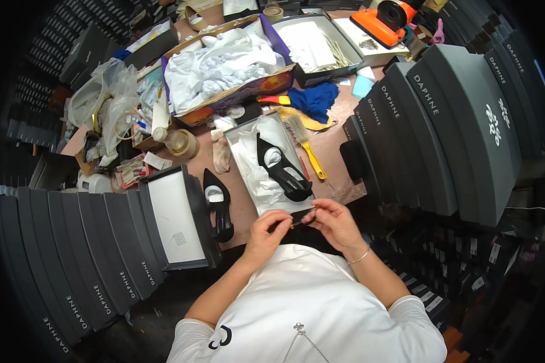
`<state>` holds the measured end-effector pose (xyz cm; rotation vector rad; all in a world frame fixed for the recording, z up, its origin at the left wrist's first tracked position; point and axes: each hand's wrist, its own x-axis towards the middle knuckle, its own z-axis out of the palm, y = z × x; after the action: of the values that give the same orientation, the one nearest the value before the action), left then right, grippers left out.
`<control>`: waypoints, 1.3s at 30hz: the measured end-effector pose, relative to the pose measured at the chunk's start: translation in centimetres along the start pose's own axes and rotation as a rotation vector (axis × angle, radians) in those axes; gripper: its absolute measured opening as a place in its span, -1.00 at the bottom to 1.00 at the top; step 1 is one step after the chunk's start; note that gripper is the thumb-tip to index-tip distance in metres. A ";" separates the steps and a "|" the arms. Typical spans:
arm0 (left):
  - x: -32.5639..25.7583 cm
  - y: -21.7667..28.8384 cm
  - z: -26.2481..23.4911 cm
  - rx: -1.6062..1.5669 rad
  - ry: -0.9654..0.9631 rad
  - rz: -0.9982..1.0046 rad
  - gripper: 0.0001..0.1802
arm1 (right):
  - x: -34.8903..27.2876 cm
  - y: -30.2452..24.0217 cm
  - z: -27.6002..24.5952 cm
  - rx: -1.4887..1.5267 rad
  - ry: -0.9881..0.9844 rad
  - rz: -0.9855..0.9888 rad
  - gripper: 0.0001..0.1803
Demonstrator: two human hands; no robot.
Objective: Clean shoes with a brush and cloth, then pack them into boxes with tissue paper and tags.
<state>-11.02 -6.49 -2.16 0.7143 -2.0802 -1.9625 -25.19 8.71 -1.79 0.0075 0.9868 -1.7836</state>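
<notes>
My left hand and my right hand meet just in front of my chest, both pinching a small thin dark object that is too small to identify. Right beyond them lies an open shoe box lined with white tissue, with one black pointed shoe inside. Its matching black shoe rests on the brown table to the left of that box.
A yellow-handled brush lies right of the box. An upturned box lid sits at the left. Rows of dark shoe boxes stand at the left and right. A carton of white tissue, a blue cloth and tape rolls lie farther back.
</notes>
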 end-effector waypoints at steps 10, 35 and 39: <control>7.2 -3.0 3.3 0.435 0.068 0.318 -0.80 | 5.3 -2.0 -6.0 -0.905 0.091 -0.298 -0.86; 3.2 -6.6 3.4 -0.102 0.322 -0.065 -0.81 | 7.7 -1.2 0.8 -1.518 -0.476 -0.584 -0.22; 3.0 -6.0 3.7 -0.013 0.338 0.011 -0.83 | 8.5 -1.3 0.8 -1.614 -0.565 -0.419 -0.13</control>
<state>-14.07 -4.67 -8.97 0.9544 -1.8632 -1.7069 -29.70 1.76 -4.11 -1.6673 1.7519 -0.7430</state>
